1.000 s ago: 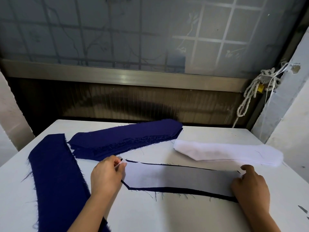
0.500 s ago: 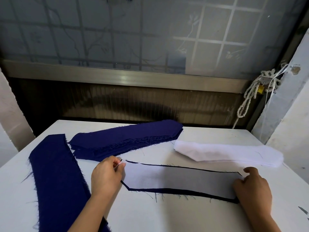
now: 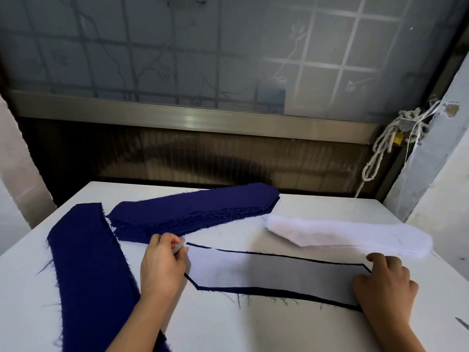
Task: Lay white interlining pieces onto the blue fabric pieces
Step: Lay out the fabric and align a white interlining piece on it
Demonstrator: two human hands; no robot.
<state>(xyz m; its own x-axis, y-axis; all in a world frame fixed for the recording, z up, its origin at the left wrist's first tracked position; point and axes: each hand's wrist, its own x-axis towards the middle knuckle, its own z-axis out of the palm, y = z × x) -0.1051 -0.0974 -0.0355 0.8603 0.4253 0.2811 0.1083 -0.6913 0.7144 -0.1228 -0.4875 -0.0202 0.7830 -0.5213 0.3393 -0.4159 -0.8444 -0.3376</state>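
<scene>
A white interlining piece (image 3: 274,273) lies on a blue fabric piece (image 3: 276,292) in the middle of the white table (image 3: 253,326); only the blue edges show around it. My left hand (image 3: 162,265) pinches the interlining's left tip between thumb and fingers. My right hand (image 3: 383,280) rests on the right end, fingers curled over the edge. A stack of white interlining pieces (image 3: 350,237) lies behind on the right. A pile of blue fabric pieces (image 3: 193,212) lies behind on the left.
A long blue strip (image 3: 88,275) runs down the table's left side under my left forearm. A window and a dark panel stand behind the table. A knotted rope (image 3: 385,143) hangs at the right wall.
My right hand has slid slightly right and toward me along the right end. My left hand has kept its pinch on the left tip.
</scene>
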